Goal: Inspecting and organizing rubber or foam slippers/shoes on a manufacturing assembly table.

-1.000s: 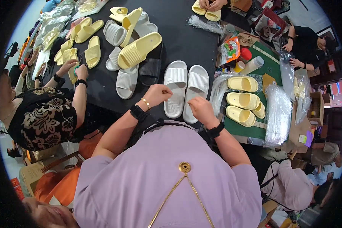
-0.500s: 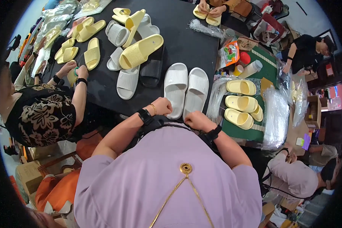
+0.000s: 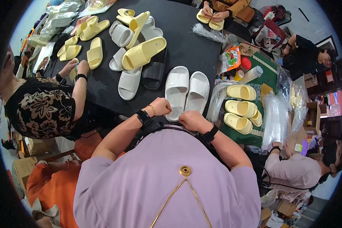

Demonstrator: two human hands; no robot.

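Note:
Two white slide slippers lie side by side in front of me, ribbed straps toward the far side. My left hand (image 3: 159, 106) is closed at the left edge of the left white slipper (image 3: 176, 91), near its heel. Against the same heel's right side, my right hand (image 3: 195, 121) is closed too, its fingertips mostly hidden. A lighter textured patch shows on this heel between the hands. The right white slipper (image 3: 198, 91) rests close beside it, touched by neither hand as far as I can see.
A pile of yellow, grey and black slippers, including a yellow slipper (image 3: 144, 52), lies ahead on the black table (image 3: 195, 49). To the right, a green mat (image 3: 268, 66) holds yellow slippers (image 3: 238, 123), bottles and clear plastic bags (image 3: 274, 117). Co-workers handle slippers at left and far side.
My right hand has moved left, from the right slipper's heel to the left slipper's heel. The right slipper now sits slightly farther from me. My left hand stays in place.

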